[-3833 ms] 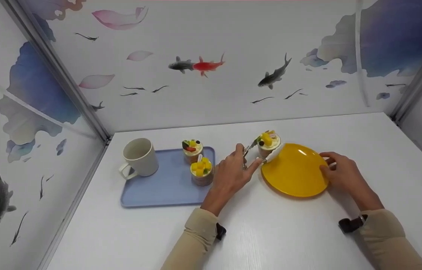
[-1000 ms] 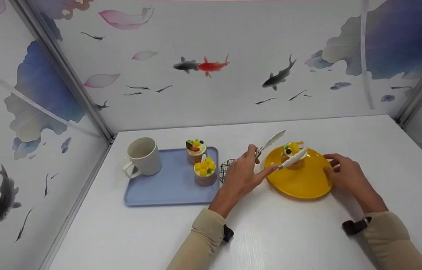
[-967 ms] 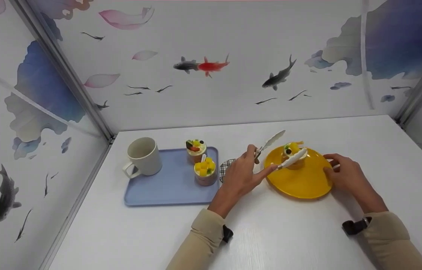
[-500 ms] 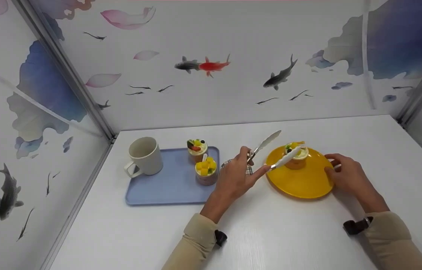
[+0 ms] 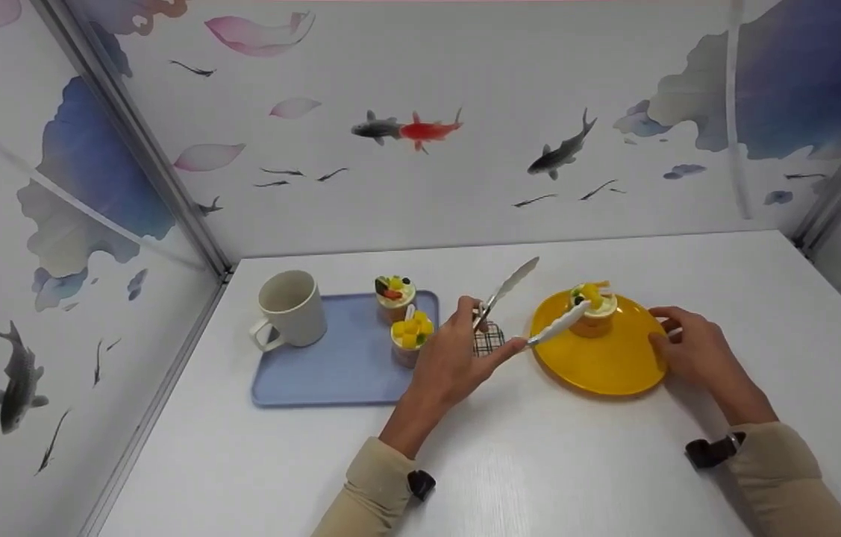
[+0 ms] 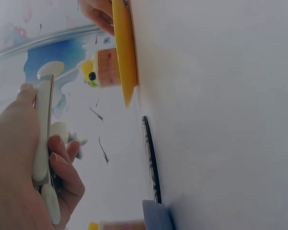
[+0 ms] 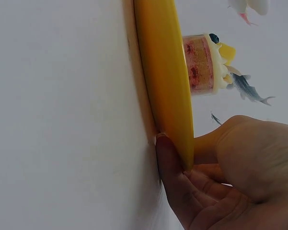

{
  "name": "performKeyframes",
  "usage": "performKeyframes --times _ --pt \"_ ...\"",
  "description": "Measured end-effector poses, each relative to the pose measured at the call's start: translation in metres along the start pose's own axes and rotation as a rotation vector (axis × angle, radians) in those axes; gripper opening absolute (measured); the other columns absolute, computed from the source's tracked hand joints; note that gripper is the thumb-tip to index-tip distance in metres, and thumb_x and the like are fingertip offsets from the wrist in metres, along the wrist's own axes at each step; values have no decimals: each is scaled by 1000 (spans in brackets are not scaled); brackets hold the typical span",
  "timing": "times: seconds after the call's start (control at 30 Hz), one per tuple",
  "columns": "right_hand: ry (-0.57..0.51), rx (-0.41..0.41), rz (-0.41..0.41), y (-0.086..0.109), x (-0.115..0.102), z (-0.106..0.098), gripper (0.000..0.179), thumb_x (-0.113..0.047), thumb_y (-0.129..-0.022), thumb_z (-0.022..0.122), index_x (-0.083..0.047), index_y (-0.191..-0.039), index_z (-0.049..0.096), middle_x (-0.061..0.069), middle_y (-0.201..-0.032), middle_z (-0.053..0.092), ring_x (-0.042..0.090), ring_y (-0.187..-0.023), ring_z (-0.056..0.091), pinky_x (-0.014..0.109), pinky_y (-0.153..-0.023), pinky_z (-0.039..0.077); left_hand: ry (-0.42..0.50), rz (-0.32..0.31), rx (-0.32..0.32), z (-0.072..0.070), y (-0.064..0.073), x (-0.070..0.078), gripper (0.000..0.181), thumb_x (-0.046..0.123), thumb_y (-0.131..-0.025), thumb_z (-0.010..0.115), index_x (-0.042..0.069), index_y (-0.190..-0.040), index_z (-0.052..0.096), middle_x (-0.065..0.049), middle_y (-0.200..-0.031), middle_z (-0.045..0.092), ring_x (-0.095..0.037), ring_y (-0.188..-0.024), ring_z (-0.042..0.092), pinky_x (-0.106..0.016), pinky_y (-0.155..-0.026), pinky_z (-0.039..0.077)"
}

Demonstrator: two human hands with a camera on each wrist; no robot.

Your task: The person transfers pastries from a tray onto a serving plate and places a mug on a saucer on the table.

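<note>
Tongs (image 5: 560,324), tips apart, we see in head view, mostly left of the dessert (image 5: 601,319) on the yellow plate (image 5: 603,369). In left wrist view, left hand (image 6: 17,146) grips them. In right wrist view, we see right hand (image 7: 244,172) pinching the plate's rim.

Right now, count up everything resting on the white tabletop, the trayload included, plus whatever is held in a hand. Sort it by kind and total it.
Dessert cups: 3
Mug: 1
Blue tray: 1
Yellow plate: 1
Tongs: 1
Checked flat piece: 1
Total: 8
</note>
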State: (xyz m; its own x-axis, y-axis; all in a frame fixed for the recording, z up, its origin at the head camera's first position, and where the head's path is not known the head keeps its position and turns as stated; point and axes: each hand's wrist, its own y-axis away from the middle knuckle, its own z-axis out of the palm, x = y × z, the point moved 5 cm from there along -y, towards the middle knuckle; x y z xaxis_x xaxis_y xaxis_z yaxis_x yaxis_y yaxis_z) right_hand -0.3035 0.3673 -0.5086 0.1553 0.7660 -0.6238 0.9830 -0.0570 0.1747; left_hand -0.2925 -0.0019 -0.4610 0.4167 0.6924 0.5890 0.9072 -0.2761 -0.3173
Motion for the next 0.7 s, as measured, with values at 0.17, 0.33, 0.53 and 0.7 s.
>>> performKeyframes --times 0.17,0.33,0.53,0.7 --pt "-2 3 3 0 0 0 58 -20 -112 57 3 -162 37 35 -146 50 45 -120 59 48 -99 62 4 -35 13 -7 5 -4 89 86 -88 62 18 -143 47 -9 -97 69 -15 -74 60 -19 -61 52" --pt "-7 -4 5 0 0 3 58 -20 -113 57 3 -162 37 35 -147 50 45 -121 58 48 -100 61 -4 -38 42 -16 12 -9 89 86 -89 62 17 -143 47 -7 -97 68 -15 -74 63 -21 -61 54" --pt "9 9 -13 1 -2 2 58 -19 -113 57 4 -162 37 35 -144 52 44 -119 59 47 -99 61 -27 -29 81 -29 20 -18 88 83 -91 63 14 -142 49 -9 -103 72 -16 -80 68 -22 -68 60" --pt "8 5 -6 1 -2 1 58 -19 -113 56 4 -162 36 35 -145 51 44 -119 59 49 -100 61 -31 -12 100 -38 24 -25 87 83 -91 64 13 -141 49 -10 -93 70 -15 -70 63 -22 -59 53"
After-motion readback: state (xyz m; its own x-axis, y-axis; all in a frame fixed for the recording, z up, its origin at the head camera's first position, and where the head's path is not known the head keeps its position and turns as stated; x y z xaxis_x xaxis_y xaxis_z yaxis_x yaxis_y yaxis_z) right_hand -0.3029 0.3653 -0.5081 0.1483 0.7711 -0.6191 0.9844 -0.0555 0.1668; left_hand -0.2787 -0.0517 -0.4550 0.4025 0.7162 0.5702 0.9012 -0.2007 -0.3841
